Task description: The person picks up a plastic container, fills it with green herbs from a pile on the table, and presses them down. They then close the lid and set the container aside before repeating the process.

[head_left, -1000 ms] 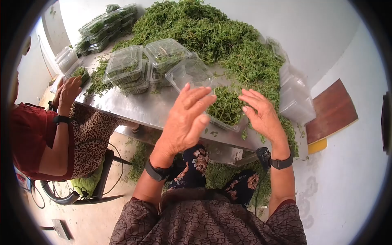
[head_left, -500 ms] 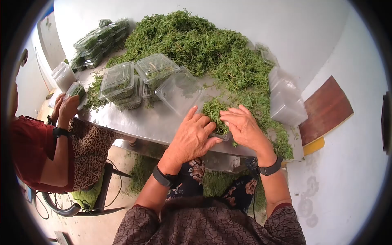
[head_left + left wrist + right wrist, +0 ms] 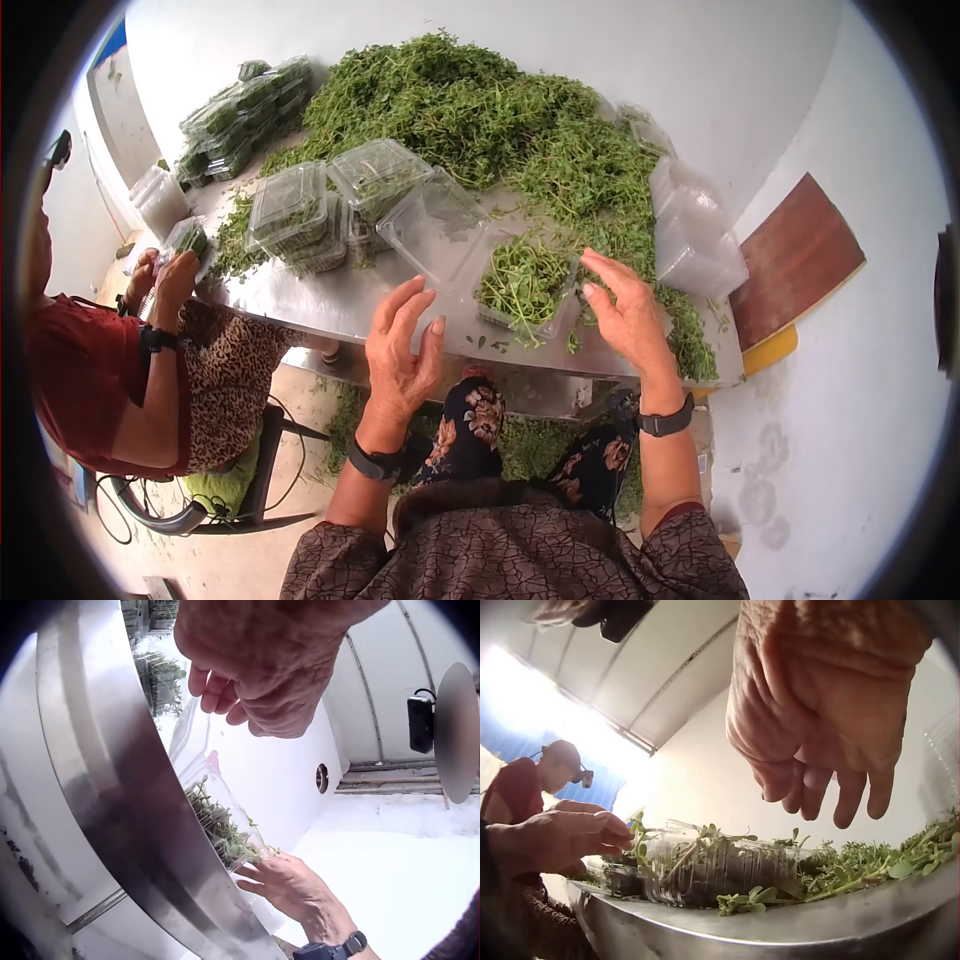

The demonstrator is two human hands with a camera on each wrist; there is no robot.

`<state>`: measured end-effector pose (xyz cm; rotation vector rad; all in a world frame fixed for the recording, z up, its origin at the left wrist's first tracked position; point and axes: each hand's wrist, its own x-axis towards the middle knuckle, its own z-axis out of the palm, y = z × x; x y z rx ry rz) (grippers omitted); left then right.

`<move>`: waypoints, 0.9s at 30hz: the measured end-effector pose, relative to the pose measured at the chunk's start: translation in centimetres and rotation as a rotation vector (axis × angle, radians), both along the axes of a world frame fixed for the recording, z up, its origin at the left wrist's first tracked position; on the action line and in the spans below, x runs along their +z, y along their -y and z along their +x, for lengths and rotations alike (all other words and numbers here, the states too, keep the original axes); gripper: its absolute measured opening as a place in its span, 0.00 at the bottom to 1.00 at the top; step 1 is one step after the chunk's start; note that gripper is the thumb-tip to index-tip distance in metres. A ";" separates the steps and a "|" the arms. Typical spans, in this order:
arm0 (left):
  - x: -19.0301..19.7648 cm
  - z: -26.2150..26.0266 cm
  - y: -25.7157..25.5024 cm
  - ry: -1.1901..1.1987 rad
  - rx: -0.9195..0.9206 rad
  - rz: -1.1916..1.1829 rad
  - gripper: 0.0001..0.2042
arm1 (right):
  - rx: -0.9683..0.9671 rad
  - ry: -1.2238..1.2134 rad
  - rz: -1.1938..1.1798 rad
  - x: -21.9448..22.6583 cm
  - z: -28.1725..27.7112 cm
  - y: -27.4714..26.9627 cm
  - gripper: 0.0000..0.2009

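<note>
An open clear plastic box (image 3: 526, 285) heaped with green stems (image 3: 524, 278) stands near the table's front edge, its lid (image 3: 436, 226) folded back to the left. My left hand (image 3: 402, 352) hovers left of the box, fingers relaxed and holding nothing. On the box's right side my right hand (image 3: 630, 318) is held with loosely bent fingers; whether it touches the rim cannot be told. The left wrist view shows the filled box (image 3: 221, 817) between my left hand (image 3: 259, 667) and right hand (image 3: 296, 889). Stems poke over the box's wall (image 3: 705, 870) in the right wrist view.
A large pile of greens (image 3: 450, 110) covers the table's back. Filled boxes (image 3: 290, 210) stand left of the lid, with more stacked (image 3: 245, 115) at the back left. Empty boxes (image 3: 695, 235) are at the right. Another person (image 3: 110, 380) sits at the left, holding a box.
Half a second ago both hands were at the greens in the box. They have since drawn apart, the left hand moving left and the right hand slightly right, leaving the heap uncovered.
</note>
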<state>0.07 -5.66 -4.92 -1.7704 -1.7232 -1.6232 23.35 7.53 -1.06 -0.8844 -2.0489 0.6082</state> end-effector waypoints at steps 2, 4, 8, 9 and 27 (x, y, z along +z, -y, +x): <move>-0.5 0.4 0.2 -0.032 0.014 0.027 0.14 | 0.019 -0.026 -0.053 -0.3 -0.1 0.2 0.15; -0.4 1.0 0.3 -0.079 -0.014 0.042 0.15 | 0.010 0.059 0.063 -0.2 -0.2 0.6 0.15; 0.0 2.1 -0.1 -0.250 -0.113 0.092 0.20 | 0.047 0.132 0.165 0.3 -0.7 2.3 0.15; -0.2 2.3 -0.4 -0.273 -0.125 0.097 0.22 | 0.050 0.133 0.166 0.1 -0.9 2.5 0.15; -1.4 2.5 -0.8 0.123 0.053 0.065 0.13 | -0.047 0.214 0.465 -0.4 -4.1 7.0 0.17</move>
